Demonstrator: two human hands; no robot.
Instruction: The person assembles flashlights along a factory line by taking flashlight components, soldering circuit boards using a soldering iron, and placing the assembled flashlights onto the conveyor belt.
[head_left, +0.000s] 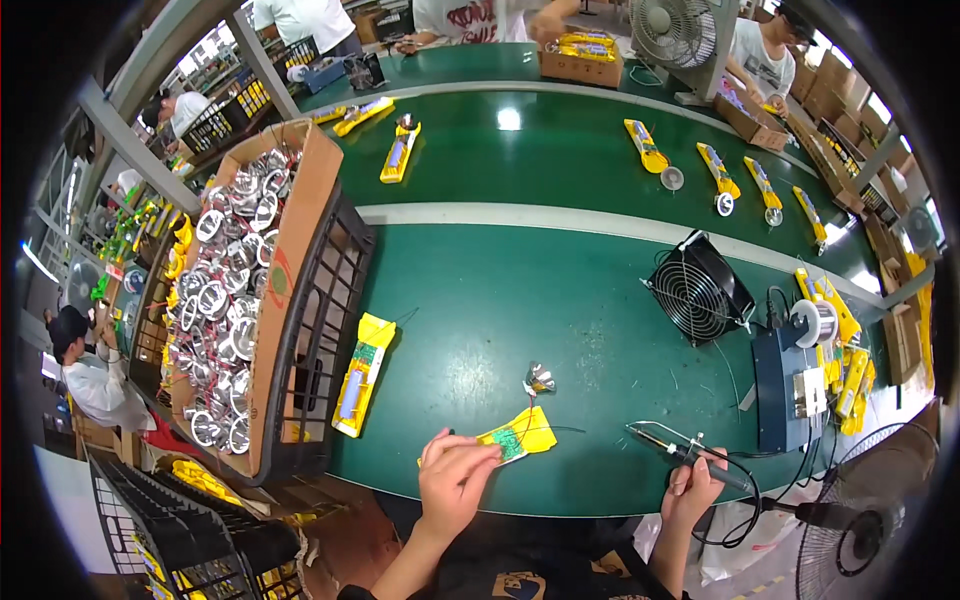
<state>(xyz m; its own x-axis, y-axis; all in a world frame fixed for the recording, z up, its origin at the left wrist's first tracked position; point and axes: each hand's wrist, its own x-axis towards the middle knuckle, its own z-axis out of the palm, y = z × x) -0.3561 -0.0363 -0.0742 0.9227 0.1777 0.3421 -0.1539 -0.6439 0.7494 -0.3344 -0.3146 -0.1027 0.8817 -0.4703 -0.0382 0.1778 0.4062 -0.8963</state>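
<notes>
Green bench [480, 300]: taken as the clock's middle, twelve at the far side.
Yellow case [538, 428]: lying near the front edge, towards six, green board [508, 443] facing up, probably to keep the wiring in plain view.
Left hand [460, 480]: at seven, fingers bent and nearly closed on the case, apparently to stop it sliding; whether also pinching a wire, cannot tell.
Right hand [692, 488]: between four and five, fingers closed around the soldering iron [684, 452]; tip aimed towards ten, well apart from the case, presumably to keep hot metal off skin.
Lamp cup [540, 378]: at twelve from the case, joined by thin wire, likely laid beyond to leave the board uncovered.
Second case [352, 395]: near nine, just beside the black crate [310, 450], handy for the left side.
Cardboard box [305, 190]: at nine, full of lamp cups, open-topped, seemingly for easy picking.
Blue power box [772, 390]: at three, wire spool [815, 325] by its top, probably there to suit the iron's cord.
Black fan [697, 295]: at two, grille turned towards the hands, perhaps for fumes.
Belt [540, 150]: at twelve, with more yellow cases.
</notes>
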